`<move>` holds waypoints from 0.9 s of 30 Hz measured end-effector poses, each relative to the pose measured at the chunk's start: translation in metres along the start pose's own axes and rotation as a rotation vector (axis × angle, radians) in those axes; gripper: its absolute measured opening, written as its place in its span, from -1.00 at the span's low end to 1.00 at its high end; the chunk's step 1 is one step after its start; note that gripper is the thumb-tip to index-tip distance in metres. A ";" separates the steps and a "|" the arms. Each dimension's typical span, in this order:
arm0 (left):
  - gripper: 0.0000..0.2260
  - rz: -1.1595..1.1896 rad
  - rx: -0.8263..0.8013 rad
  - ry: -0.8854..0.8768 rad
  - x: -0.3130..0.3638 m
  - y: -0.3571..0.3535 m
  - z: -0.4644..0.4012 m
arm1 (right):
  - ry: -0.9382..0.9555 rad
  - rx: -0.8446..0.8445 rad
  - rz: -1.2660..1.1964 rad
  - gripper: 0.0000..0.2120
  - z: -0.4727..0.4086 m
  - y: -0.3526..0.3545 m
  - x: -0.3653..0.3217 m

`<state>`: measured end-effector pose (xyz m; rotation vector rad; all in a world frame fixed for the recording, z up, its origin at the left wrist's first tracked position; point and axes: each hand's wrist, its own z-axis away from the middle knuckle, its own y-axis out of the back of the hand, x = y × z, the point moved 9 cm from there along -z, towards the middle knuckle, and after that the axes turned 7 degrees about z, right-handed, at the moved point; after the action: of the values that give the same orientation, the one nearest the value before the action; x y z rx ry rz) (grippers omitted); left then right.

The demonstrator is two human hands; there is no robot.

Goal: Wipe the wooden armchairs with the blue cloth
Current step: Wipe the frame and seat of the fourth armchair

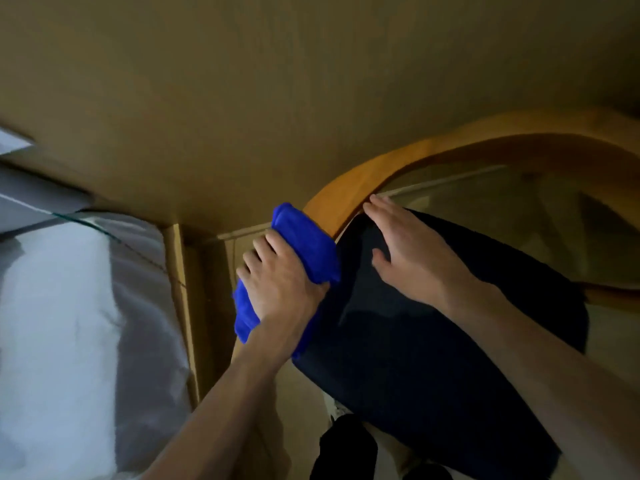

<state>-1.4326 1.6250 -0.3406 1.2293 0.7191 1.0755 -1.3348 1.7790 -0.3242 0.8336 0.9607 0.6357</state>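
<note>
1. One armchair [363, 174] in view: curved wooden rail arcs from centre up to the right edge, dark cushion [433, 341] inside the curve.
2. One blue cloth [304, 237], bunched, lies on the rail's left end where the wood bends down. Its lower part hangs past the outer edge of the rail.
3. Left hand [280, 285]: grip clamped on the cloth, fingers curled over the top, pressing it on the wood.
4. Right hand [408, 251]: fingers apart and straight, palm flat on the cushion, fingertips reaching the inner edge of the rail. Holds nothing.
5. Hands sit just beside each other, not touching; cloth edge meets the cushion between them.
6. Room: rail above and right of the cloth is bare wood and open along the arc. Left of the cloth, a narrow gap, then a wooden post [187, 306] and a pale grey-white draped surface [69, 323] with a glass edge [90, 221].
7. Frame is blurred; floor detail under the chair not readable.
</note>
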 end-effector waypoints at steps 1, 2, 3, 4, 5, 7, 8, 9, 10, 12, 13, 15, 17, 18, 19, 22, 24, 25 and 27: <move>-0.03 -0.012 0.004 -0.034 0.015 0.001 -0.012 | -0.012 0.003 -0.019 -0.36 0.000 0.002 0.004; -0.02 -0.022 0.014 -0.073 0.030 0.002 -0.022 | -0.022 0.013 -0.035 -0.35 0.001 0.005 0.008; -0.03 -0.035 0.027 -0.115 0.045 0.004 -0.031 | -0.036 0.032 -0.045 -0.35 0.003 0.009 0.012; -0.03 -0.052 0.035 -0.159 0.061 0.004 -0.039 | -0.057 0.057 -0.049 -0.35 0.005 0.013 0.017; -0.04 -0.068 0.040 -0.202 0.075 0.004 -0.047 | -0.079 0.081 -0.050 -0.35 0.008 0.016 0.022; -0.07 -0.094 0.051 -0.297 0.104 0.005 -0.060 | -0.116 0.108 -0.058 -0.35 0.014 0.021 0.035; -0.10 -0.110 0.060 -0.359 0.119 0.005 -0.066 | -0.130 0.113 -0.070 -0.36 0.018 0.021 0.041; -0.13 -0.128 0.067 -0.432 0.135 0.004 -0.071 | -0.143 0.120 -0.086 -0.36 0.022 0.022 0.049; -0.16 -0.138 0.064 -0.507 0.154 0.004 -0.075 | -0.153 0.130 -0.099 -0.36 0.026 0.024 0.056; -0.22 -0.125 0.017 -0.653 0.191 0.000 -0.079 | -0.168 0.149 -0.101 -0.35 0.033 0.029 0.070; -0.25 -0.105 -0.006 -0.718 0.211 -0.001 -0.079 | -0.187 0.160 -0.094 -0.34 0.036 0.033 0.078; -0.27 -0.053 -0.031 -0.812 0.251 0.002 -0.076 | -0.250 0.201 -0.077 -0.32 0.044 0.045 0.100; -0.25 0.002 -0.035 -0.891 0.291 0.006 -0.066 | -0.324 0.272 -0.054 -0.30 0.054 0.064 0.124; -0.23 0.022 -0.035 -0.934 0.313 0.008 -0.060 | -0.354 0.310 -0.038 -0.30 0.061 0.074 0.136; -0.22 0.036 -0.033 -0.980 0.334 0.010 -0.052 | -0.373 0.346 -0.022 -0.30 0.069 0.084 0.146; -0.24 -0.026 -0.008 -1.159 0.400 0.016 -0.020 | -0.397 0.479 0.008 -0.35 0.100 0.108 0.173; -0.24 -0.173 0.009 -1.313 0.441 0.009 0.012 | -0.453 0.579 0.007 -0.39 0.131 0.119 0.195; -0.25 -0.266 0.024 -1.388 0.458 0.003 0.030 | -0.494 0.615 -0.005 -0.40 0.147 0.122 0.208; -0.30 -0.445 0.031 -1.506 0.489 -0.018 0.068 | -0.581 0.643 -0.049 -0.39 0.176 0.121 0.234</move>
<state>-1.1896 2.0520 -0.2892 1.4093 -0.1960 -0.3549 -1.0872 1.9692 -0.2711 1.4588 0.6386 0.0038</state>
